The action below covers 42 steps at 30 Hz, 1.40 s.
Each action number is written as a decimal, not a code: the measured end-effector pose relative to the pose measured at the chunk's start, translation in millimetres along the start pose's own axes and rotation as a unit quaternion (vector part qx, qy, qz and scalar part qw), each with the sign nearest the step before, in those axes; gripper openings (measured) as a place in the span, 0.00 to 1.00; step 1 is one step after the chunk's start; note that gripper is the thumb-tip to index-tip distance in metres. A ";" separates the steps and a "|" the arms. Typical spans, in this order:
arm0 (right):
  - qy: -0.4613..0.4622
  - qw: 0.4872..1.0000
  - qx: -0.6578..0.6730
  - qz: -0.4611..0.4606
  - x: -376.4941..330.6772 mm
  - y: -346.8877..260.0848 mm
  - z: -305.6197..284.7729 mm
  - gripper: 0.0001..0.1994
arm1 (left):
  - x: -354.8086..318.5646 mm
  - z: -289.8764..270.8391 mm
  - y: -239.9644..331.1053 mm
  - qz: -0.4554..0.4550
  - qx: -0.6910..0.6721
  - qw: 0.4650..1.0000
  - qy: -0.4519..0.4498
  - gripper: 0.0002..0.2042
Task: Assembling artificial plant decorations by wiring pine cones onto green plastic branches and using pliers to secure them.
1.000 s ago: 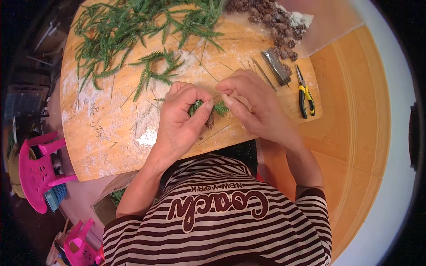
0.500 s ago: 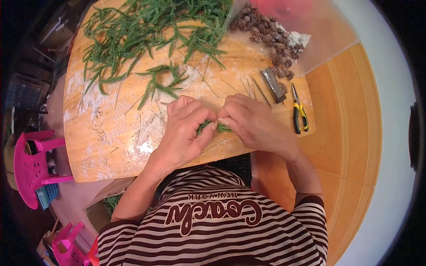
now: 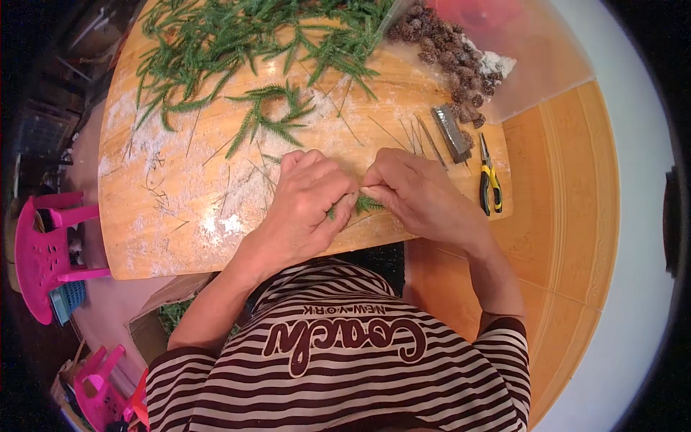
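Observation:
Close to the table's near edge, my left hand [image 3: 313,198] is closed around a small green artificial pine sprig [image 3: 369,204], and bits of green show below its fingers. The sprig's other end sticks out beside the thumb of my right hand [image 3: 425,194]. The right fingers are pinched together there, and what lies between their tips is hidden. Just beyond my left hand lies a pine sprig ring with branching tips [image 3: 277,115]. Several thin wires [image 3: 417,137] rest on the tabletop beyond my right hand.
Pine sprigs [image 3: 237,36] cover the far left of the wooden table [image 3: 165,245]. At far right, pine cones [image 3: 450,57] spill along a clear plastic bag [image 3: 540,65]. Nearer lie a dark grey block [image 3: 450,135] and yellow-black pliers [image 3: 490,180]. Pink chairs [image 3: 47,255] stand left.
My fingertips have drawn slightly apart, and more of the sprig's right end shows between my hands. The whole view has shifted a little; the things on the table keep their places.

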State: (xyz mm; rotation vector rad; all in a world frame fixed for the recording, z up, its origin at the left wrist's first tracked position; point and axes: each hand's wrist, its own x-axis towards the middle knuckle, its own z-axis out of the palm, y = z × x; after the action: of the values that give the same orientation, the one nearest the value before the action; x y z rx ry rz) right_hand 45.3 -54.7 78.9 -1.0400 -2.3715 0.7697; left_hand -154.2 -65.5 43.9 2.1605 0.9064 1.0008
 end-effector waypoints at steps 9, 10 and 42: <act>-0.010 0.998 -0.041 0.054 0.7 -7.4 -1.0 0.06 | 5.1 8.3 3.9 -0.049 -0.025 0.998 0.021 0.04; -0.010 0.998 -0.040 0.057 0.9 -8.0 -0.3 0.06 | 6.1 9.7 5.2 -0.057 -0.018 0.998 0.031 0.03; 0.164 0.967 0.139 0.139 -3.7 -8.6 29.5 0.06 | 1.6 19.8 -5.5 -0.171 -0.238 0.948 0.127 0.03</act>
State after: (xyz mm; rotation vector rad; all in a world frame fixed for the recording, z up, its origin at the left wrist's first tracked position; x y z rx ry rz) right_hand 25.9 -71.5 61.6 -1.2791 -1.8040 0.9184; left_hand -139.3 -65.4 29.7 1.4395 0.9923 1.1897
